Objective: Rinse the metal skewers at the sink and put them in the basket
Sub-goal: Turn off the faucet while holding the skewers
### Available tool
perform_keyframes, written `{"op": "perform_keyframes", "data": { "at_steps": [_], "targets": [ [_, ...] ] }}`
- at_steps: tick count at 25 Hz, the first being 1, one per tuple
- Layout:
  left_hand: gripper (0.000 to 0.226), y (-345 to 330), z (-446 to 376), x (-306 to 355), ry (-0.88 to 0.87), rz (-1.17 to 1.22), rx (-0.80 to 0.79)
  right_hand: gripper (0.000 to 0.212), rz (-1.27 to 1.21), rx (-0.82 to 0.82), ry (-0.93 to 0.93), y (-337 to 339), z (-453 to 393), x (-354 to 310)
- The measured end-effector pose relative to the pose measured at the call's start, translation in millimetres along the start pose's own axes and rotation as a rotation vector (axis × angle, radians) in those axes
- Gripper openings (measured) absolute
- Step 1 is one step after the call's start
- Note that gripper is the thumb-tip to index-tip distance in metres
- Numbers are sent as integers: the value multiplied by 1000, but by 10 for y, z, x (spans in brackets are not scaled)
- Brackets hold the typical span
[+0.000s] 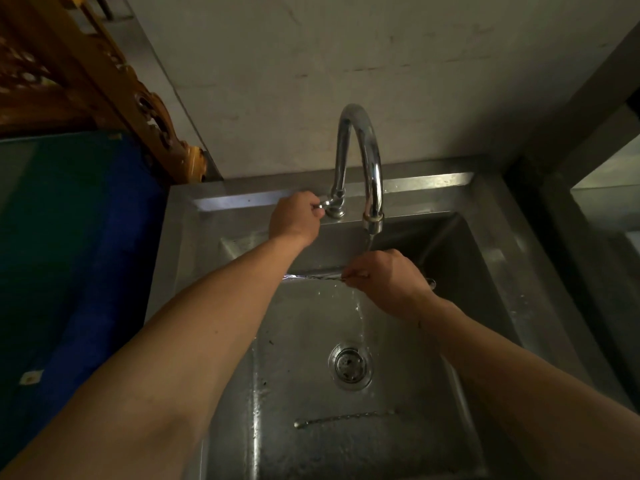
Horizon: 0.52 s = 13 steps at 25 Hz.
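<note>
Item: metal skewers (313, 276), a thin bundle held level under the faucet (360, 161) stream above the sink (498, 258), long axis running left from the right hand (388, 282), whose grip is clenched on their right end. Left hand (294, 218), grip closed on the tap lever (323, 204), is well behind them. Basket: not visible.

Two bare forearms, no sleeves, left hand (294, 216), right hand (388, 278)
</note>
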State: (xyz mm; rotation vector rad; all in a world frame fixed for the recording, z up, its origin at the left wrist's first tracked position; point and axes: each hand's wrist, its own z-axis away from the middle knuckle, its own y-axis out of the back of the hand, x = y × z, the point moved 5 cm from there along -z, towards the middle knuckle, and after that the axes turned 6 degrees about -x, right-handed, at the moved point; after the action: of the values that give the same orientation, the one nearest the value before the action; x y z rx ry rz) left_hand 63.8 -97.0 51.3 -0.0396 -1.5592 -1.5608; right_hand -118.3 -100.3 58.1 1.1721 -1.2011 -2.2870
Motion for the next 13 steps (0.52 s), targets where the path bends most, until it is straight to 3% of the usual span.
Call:
{"op": "perform_keyframes", "data": {
  "at_steps": [4, 9, 13],
  "targets": [
    [10, 36, -36, -2, -35, -35, 21, 16, -13, -7, 7, 8, -28, 22],
    [14, 9, 44, 117, -202, -423, 58, 16, -7, -31, -1, -33, -43, 71],
    [19, -55, 93, 144, -236, -589, -14, 15, -12, -30, -8, -41, -33, 108]
  ]
}}
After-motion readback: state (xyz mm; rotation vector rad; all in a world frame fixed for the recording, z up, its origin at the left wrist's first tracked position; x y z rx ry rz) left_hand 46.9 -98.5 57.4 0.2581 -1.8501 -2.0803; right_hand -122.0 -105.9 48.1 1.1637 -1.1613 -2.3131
